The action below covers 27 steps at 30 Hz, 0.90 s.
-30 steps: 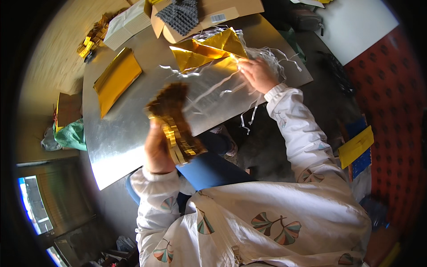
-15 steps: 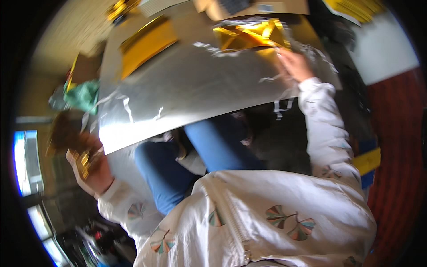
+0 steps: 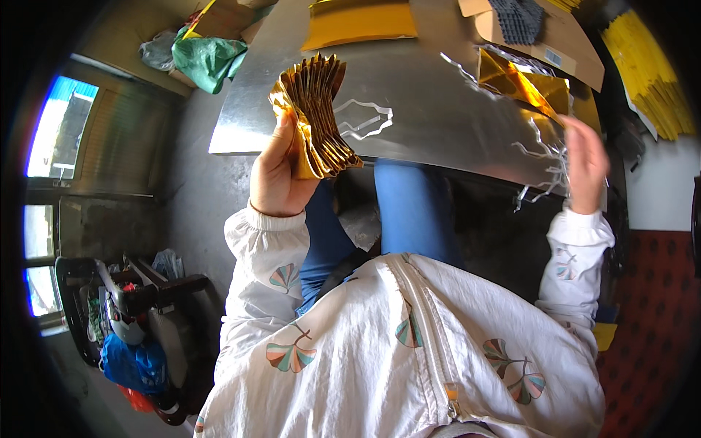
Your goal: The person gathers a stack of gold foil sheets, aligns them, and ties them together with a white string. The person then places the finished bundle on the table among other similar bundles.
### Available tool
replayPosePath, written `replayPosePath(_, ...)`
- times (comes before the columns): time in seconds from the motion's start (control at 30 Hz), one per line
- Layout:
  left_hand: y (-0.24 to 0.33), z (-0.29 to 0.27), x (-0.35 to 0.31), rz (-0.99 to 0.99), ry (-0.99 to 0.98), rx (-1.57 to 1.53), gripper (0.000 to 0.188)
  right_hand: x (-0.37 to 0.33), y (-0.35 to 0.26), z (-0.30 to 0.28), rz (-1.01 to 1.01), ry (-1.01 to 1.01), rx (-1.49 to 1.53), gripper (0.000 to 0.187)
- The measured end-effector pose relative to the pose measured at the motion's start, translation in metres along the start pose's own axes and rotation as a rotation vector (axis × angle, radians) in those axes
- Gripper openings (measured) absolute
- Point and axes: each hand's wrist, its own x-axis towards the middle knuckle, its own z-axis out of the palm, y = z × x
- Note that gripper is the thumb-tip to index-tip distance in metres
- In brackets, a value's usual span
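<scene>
My left hand (image 3: 281, 164) is closed round a thick bundle of pleated gold foil papers (image 3: 315, 109), held up above the near edge of a metal table (image 3: 431, 109). At the right, my right hand (image 3: 585, 157) reaches over the table, slightly blurred. Its fingertips are pinched at the corner of a folded gold foil paper (image 3: 522, 80). Thin white strips (image 3: 544, 146) lie tangled under and around that foil, some hanging over the table edge. Another white strip (image 3: 376, 120) lies looped beside the bundle.
A flat stack of gold sheets (image 3: 361, 25) lies at the far side. Behind the foil stands a cardboard box (image 3: 577, 55) with dark grey material. Yellow stacked sheets (image 3: 650, 80) are at far right, a green bag (image 3: 208, 62) at far left, a dark chair (image 3: 139, 292) at lower left.
My left hand has brought the gold bundle from beside the table's left corner up over its near edge. The view has turned. My right hand stays at the foil on the right.
</scene>
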Motion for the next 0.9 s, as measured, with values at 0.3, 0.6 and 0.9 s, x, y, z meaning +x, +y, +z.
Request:
replayPosePath(0.3,-0.001,0.007,-0.02,-0.088,-0.122,0.021,0.041,0.033,-0.101,0.162,-0.273,-0.639,0.399,0.039)
replayPosePath(0.6,-0.006,-0.006,-0.02,0.026,0.064,0.729,0.037,0.024,-0.126,0.149,0.2,-0.979,0.333,0.017)
replayPosePath(0.9,-0.016,-0.023,-0.006,0.425,0.046,1.336,0.031,0.015,-0.167,0.138,-0.29,-0.973,-0.096,0.012)
